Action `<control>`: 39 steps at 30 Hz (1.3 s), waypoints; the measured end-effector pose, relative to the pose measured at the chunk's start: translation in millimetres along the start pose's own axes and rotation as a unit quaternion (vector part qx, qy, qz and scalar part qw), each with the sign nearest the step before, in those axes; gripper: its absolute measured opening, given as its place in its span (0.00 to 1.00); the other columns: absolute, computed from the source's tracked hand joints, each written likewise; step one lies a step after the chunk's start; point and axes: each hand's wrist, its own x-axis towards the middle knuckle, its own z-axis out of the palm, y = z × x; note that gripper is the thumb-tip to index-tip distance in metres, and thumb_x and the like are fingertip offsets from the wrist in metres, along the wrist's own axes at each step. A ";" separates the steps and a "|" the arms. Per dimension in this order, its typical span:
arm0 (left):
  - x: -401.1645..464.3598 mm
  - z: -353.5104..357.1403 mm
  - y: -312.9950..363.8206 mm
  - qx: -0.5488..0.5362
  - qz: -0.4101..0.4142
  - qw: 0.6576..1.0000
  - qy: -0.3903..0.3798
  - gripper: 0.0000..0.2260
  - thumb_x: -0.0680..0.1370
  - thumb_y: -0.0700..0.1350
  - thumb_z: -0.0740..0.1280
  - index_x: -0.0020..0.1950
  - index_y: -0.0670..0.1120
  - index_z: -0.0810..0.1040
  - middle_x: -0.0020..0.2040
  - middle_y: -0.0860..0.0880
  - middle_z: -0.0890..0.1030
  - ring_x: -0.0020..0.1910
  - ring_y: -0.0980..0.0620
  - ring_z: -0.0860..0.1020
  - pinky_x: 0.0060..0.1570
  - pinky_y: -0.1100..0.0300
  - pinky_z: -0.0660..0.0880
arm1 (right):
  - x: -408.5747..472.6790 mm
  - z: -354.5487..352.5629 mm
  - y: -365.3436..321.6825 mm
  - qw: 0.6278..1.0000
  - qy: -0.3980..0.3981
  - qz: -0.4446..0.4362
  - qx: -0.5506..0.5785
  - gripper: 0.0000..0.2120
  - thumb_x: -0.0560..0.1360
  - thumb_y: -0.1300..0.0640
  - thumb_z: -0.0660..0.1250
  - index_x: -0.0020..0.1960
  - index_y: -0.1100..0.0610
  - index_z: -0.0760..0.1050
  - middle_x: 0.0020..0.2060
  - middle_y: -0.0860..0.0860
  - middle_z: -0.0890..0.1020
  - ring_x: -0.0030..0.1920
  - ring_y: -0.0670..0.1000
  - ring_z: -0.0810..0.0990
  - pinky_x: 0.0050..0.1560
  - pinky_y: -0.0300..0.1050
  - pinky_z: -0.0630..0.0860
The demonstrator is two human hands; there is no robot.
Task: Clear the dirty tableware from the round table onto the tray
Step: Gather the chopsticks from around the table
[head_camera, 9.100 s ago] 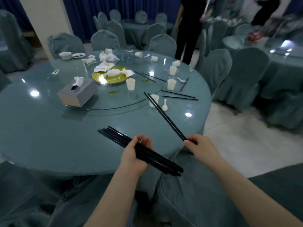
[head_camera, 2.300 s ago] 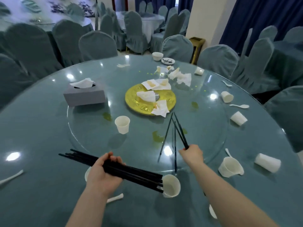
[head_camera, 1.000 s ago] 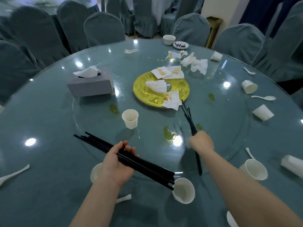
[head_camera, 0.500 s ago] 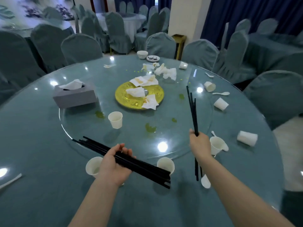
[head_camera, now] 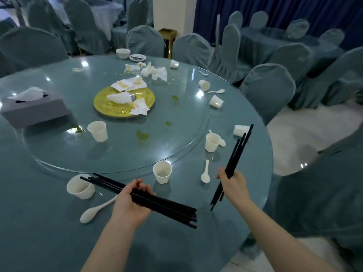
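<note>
My left hand (head_camera: 132, 203) grips a thick bundle of black chopsticks (head_camera: 169, 208) held level over the near edge of the round table (head_camera: 39, 222). My right hand (head_camera: 233, 183) grips a smaller bunch of black chopsticks (head_camera: 238, 152) that point up and away to the right. White cups stand close by: one cup (head_camera: 162, 172) between my hands, one cup (head_camera: 81, 187) left of the bundle, another cup (head_camera: 212, 142) by the glass turntable (head_camera: 176, 146). White spoons lie near, a spoon (head_camera: 205, 172) by my right hand and a spoon (head_camera: 96, 211) by my left. No tray is in view.
A gold plate (head_camera: 124, 104) with crumpled napkins sits mid-turntable beside a grey tissue box (head_camera: 35, 110). More cups, spoons, a small bowl (head_camera: 123, 53) and saucer (head_camera: 137, 57) lie at the far side. Covered chairs (head_camera: 267, 89) ring the table; floor shows at right.
My right hand lifted several chopsticks off the turntable and swung them right, over the table's edge. My view shifted right around the table. The left hand kept its bundle.
</note>
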 end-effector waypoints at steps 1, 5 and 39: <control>-1.5 -0.3 -4.4 -0.001 0.002 1.000 0.001 0.10 0.79 0.45 0.60 0.38 0.47 0.74 0.24 0.52 0.74 0.36 0.52 0.73 0.43 0.56 0.69 | -1.2 -6.5 3.2 1.000 0.003 -0.002 -0.006 0.15 0.77 0.49 0.62 0.39 0.59 0.77 0.30 0.47 0.75 0.30 0.46 0.73 0.29 0.37 0.66; -6.4 -2.9 -21.3 -0.011 0.016 1.000 0.014 0.10 0.79 0.45 0.60 0.38 0.47 0.74 0.24 0.52 0.74 0.36 0.52 0.73 0.45 0.56 0.69 | -3.1 -20.1 14.6 1.000 -0.009 -0.021 -0.014 0.15 0.76 0.50 0.66 0.43 0.63 0.75 0.35 0.53 0.78 0.36 0.52 0.76 0.36 0.44 0.72; -31.9 74.3 -188.7 0.036 -0.105 0.979 -0.169 0.10 0.79 0.50 0.63 0.46 0.44 0.78 0.42 0.45 0.84 0.50 0.47 0.79 0.61 0.47 0.71 | -70.8 -121.8 -2.5 0.905 -0.140 -0.150 -0.374 0.11 0.78 0.48 0.61 0.50 0.55 0.74 0.47 0.55 0.80 0.49 0.59 0.78 0.45 0.49 0.74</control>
